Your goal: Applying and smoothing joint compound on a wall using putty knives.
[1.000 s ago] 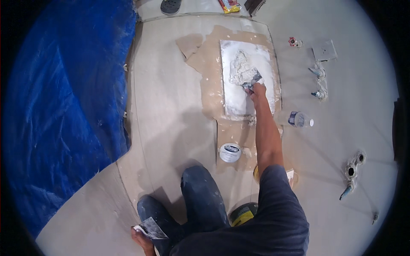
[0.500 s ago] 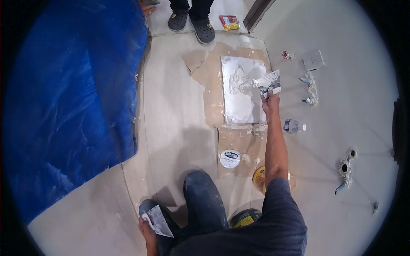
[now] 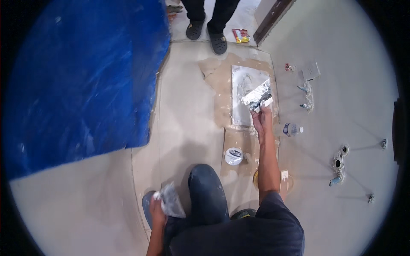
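My right hand (image 3: 262, 119) is closed round a wide putty knife (image 3: 257, 94), with wet white filler on its blade. It is above a pale flat board (image 3: 241, 113) that bears a smear of white filler (image 3: 247, 81); whether blade and board touch, I cannot tell. At the lower left, my left hand (image 3: 157, 212) grips the white handle of a second scraper (image 3: 173, 202), whose grey blade is blurred beside my knee. The board lies on brown cardboard (image 3: 220, 89).
A round white lid (image 3: 233, 156) sits on nearer cardboard, and a plastic bottle (image 3: 291, 129) is to the right. Capped pipe ends (image 3: 337, 164) stick out of the right wall. Blue sheeting (image 3: 85, 85) covers the left. Another person's clogs (image 3: 218, 42) stand beyond the board.
My right hand has turned the putty knife and moved it left over the board; the filler heap there looks smaller. My left hand has lifted the scraper and shifted slightly right. The view has shifted.
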Demonstrator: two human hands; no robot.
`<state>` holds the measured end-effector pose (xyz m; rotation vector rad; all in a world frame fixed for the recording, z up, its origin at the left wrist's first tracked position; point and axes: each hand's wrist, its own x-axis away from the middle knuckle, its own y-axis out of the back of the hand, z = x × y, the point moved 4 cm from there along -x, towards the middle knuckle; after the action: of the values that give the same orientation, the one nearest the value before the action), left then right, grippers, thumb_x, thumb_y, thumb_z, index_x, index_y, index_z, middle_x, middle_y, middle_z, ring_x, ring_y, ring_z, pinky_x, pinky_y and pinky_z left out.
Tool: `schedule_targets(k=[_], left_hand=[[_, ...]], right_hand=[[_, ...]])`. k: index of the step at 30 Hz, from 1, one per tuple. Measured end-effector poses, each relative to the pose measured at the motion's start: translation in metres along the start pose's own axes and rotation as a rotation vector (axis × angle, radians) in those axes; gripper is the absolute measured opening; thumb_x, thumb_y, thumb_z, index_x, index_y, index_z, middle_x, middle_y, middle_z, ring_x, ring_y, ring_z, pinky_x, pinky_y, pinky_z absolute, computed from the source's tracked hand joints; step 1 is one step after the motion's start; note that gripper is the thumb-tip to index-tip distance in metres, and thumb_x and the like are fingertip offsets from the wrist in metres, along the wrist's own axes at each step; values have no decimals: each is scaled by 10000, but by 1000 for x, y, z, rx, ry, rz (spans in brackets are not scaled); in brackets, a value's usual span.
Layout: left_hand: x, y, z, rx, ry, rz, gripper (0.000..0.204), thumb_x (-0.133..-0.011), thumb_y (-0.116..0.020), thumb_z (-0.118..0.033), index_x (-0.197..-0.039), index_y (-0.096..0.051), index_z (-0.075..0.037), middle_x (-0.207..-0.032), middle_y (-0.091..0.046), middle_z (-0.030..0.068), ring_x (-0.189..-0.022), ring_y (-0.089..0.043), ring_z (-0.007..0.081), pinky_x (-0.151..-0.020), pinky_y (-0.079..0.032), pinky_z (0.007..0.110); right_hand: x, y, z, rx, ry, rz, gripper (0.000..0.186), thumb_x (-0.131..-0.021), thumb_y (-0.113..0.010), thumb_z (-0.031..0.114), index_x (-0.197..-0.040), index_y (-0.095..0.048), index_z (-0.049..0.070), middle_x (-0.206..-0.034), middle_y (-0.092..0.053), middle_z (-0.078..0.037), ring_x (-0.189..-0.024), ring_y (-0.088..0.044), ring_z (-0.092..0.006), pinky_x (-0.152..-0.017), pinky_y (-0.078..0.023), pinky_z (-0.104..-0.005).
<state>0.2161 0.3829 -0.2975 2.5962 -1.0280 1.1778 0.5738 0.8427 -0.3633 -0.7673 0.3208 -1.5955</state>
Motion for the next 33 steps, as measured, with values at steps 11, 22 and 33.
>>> schedule_targets(k=[11, 22, 33], left_hand=[[38, -124, -77, 428, -434, 316, 260, -1058, -444, -192, -1275, -505, -62, -1164, -606, 52, -1058, -611, 171, -888, -509, 317], [176, -7, -56, 595, -579, 174, 185, -1049, -422, -217, -1111, -489, -55, -1024, -578, 59, -886, -568, 146, -796, -476, 310], [203, 42, -23, 559, -685, 279, 263, -1053, -449, -280, -1182, -469, -51, -1089, -616, 95, -960, -635, 182, -817, -535, 334]], right_hand=[[311, -231, 23, 10, -52, 444, 478, -978, -535, 69, -1438, -410, 42, -1282, -603, -58, -1109, -607, -157, -925, -497, -324], [547, -225, 11, 959, 1131, 892, 380, -821, -645, 4, -1195, -651, 74, -1209, -653, -130, -1070, -620, -295, -942, -482, -397], [587, -187, -16, 1078, 1291, 1020, 508, -707, -717, 0, -1184, -703, 174, -1204, -655, -66, -1059, -599, -286, -912, -520, -387]])
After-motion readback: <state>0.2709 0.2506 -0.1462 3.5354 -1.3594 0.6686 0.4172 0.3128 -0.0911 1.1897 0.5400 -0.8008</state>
